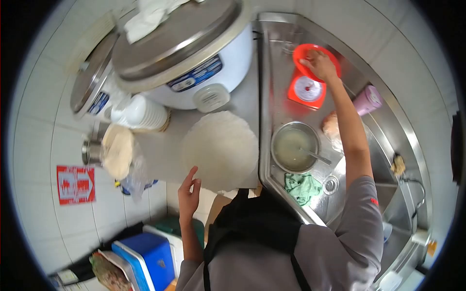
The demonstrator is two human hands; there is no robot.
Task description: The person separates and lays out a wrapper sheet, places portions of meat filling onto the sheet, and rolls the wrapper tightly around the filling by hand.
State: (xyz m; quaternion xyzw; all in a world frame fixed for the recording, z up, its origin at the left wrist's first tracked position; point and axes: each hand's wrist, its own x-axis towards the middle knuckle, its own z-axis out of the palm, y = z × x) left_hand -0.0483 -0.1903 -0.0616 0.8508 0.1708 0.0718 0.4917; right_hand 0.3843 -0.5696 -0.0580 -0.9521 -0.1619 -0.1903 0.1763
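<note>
My right hand point(319, 64) reaches over the red pan point(335, 60) of a red kitchen scale point(307, 90) with a round white dial. Its thumb and fingers look spread apart; what lies under them is hidden. My left hand point(189, 195) is open beside the near left edge of a round, flat white disc point(221, 150), which looks like stacked rice paper on the steel counter. Its fingers appear just clear of the disc or barely at its edge. Right of the disc, a steel bowl point(295, 147) holds cloudy liquid and a spoon point(315, 155).
Two big cookers point(213, 72) stand at the back left, near stacked white containers point(141, 112). A green cloth point(302, 188) lies by the drain point(330, 185). Under my right arm is a bagged orange-pink item point(332, 127), beside a pink cup point(368, 99). Blue bins point(145, 254) stand below left.
</note>
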